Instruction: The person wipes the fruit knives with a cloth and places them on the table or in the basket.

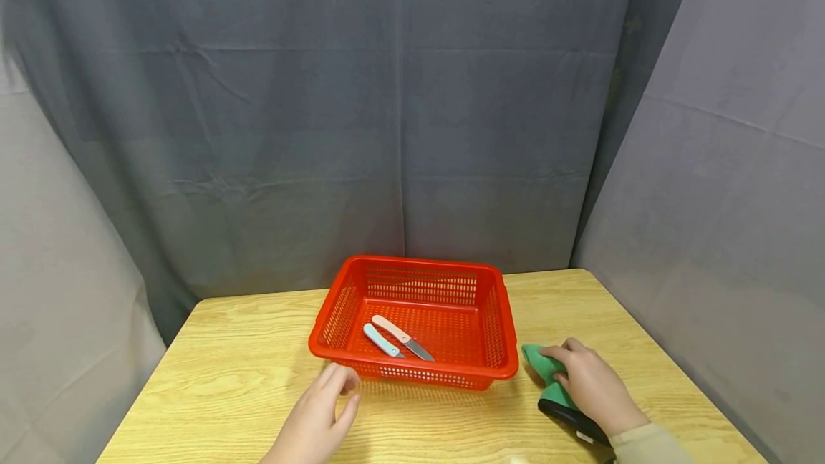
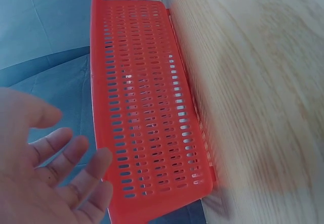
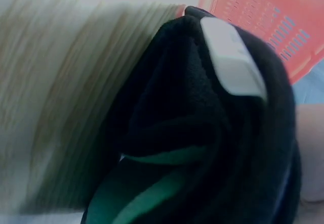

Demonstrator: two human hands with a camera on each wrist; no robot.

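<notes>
My right hand (image 1: pixel 596 385) grips a green cloth piece (image 1: pixel 540 362) with a black band, just right of the red basket. Close up in the right wrist view, the black band (image 3: pixel 187 82) forms a gaping opening with a white tag (image 3: pixel 234 62) on its edge and green fabric inside. My left hand (image 1: pixel 319 414) holds nothing; its fingers are loosely bent at the basket's front left corner. Inside the red plastic basket (image 1: pixel 419 372) lie two small knives, one with a pink handle (image 1: pixel 389 326) and one with a light blue handle (image 1: pixel 380 339).
The basket stands on a light wood-grain table (image 1: pixel 225 371), towards its back edge. Dark grey curtains (image 1: pixel 258 127) hang behind, and paler cloth (image 1: pixel 728 163) closes off the right side. A small pale thing (image 1: pixel 518 460) shows at the bottom edge of the head view.
</notes>
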